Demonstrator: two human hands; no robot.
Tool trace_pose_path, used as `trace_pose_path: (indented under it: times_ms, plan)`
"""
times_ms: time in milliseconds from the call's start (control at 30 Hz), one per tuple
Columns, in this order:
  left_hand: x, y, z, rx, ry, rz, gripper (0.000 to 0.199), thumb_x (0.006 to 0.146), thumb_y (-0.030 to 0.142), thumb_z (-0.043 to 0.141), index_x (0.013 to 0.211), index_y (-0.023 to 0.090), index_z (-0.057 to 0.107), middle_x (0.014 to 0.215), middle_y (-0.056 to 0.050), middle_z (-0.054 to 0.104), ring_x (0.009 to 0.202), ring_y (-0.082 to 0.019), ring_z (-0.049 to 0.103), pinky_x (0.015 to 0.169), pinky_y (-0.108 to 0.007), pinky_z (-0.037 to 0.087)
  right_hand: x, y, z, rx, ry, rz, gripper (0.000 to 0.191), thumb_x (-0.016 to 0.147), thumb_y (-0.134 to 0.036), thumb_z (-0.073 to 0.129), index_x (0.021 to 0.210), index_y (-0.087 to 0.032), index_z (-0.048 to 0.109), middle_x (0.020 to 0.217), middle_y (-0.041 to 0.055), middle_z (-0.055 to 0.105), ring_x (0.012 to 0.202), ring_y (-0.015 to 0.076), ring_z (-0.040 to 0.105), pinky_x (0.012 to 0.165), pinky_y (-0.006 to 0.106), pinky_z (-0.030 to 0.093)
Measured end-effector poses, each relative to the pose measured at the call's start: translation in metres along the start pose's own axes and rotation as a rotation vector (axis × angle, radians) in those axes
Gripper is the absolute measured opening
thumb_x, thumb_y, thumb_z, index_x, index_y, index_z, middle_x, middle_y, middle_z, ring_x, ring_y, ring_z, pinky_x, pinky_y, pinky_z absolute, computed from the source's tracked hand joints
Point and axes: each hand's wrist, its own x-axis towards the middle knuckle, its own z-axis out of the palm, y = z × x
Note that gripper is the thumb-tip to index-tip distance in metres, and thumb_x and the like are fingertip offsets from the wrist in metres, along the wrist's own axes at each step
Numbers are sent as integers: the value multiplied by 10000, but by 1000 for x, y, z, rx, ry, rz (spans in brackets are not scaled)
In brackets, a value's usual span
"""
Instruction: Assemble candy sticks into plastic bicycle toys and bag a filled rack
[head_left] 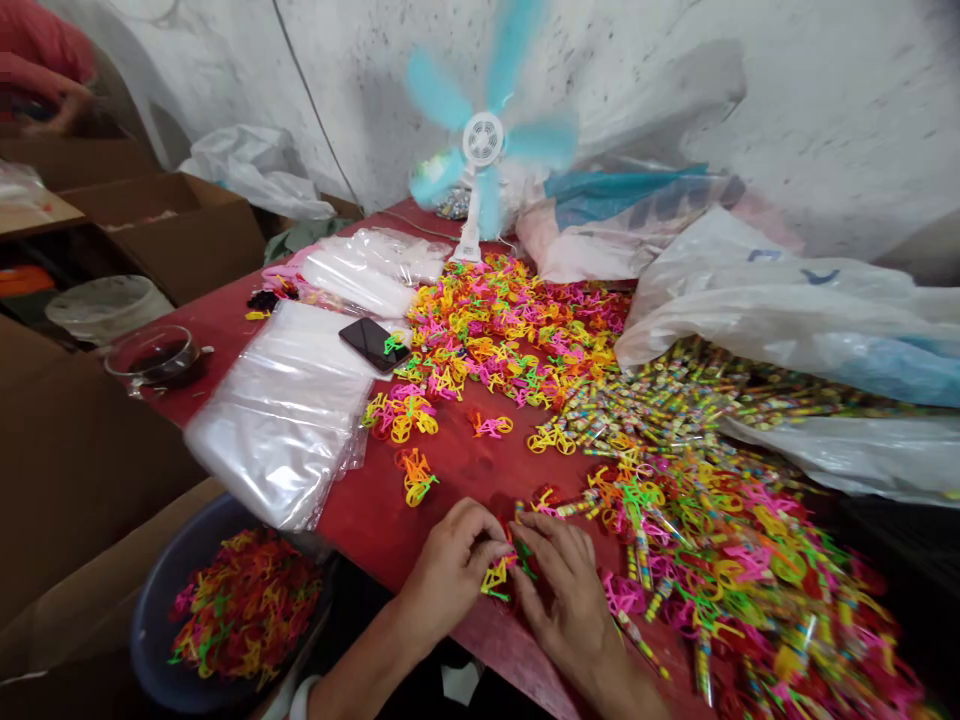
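Just above the near edge of the red table, my left hand (457, 560) is closed, thumb and forefinger pinching small plastic toy bicycles (495, 577) in yellow and pink. Close beside it, my right hand (562, 590) curls its thumb and fingers around a green plastic piece (526, 558), partly hidden by the fingers. Orange, yellow and green toy bicycles (415, 476) lie in a small cluster beyond my left hand. To the right of my right hand spreads a heap of toy bicycles mixed with candy-filled tubes (703, 665).
A large toy bicycle pile (510, 320) lies before a spinning fan (482, 140). Clear plastic bags (285, 400), a phone (371, 343) and a glass cup (154, 358) are left. Below stands a tub (150, 625) of toys. A co-worker's hand (67, 108) shows far left.
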Motion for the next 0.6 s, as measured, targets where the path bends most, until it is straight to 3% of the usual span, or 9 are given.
trace_pose_path:
  times_ms: [100,200,300,400,500,600]
  plan:
    - [0,-6,0,17,-12,24,125,813,128,558,704,189,567,744,7,547,733,-131,545,689,-233,441,-1,-1,-3,114,-91,27,418,885,-199,556,1298,-252,521,1132,97,608,1067,230,568,878,397,502]
    - [-2,-14,-1,50,-25,148,154,847,110,489,746,194,568,781,-4,554,743,-127,556,690,-230,458,2,1,-9,202,-223,66,489,890,-225,553,1369,-276,470,1200,99,577,1122,223,555,914,385,508]
    - [-4,-18,-6,120,-99,281,202,891,112,416,816,194,584,858,-33,574,804,-132,582,733,-239,485,9,5,-13,221,-280,88,384,905,-214,521,1280,-286,552,1295,98,521,1197,219,514,950,392,486]
    - [-3,-18,-10,202,-178,372,242,914,117,371,872,191,597,927,-63,589,894,-151,593,811,-267,499,20,10,-14,194,-291,67,228,876,-179,560,1073,-267,635,1308,91,516,1230,242,473,974,448,442]
    - [0,-17,-13,237,-210,425,269,920,110,350,898,187,606,943,-73,596,935,-161,590,848,-283,497,32,14,-13,242,-353,13,111,844,-162,616,926,-236,605,1164,71,603,1122,229,526,945,431,433]
    - [2,-18,-15,219,-188,349,220,925,145,400,962,201,610,971,-68,595,946,-160,588,853,-281,498,41,15,-13,312,-404,29,100,839,-151,626,886,-224,575,888,11,642,881,172,576,822,331,461]
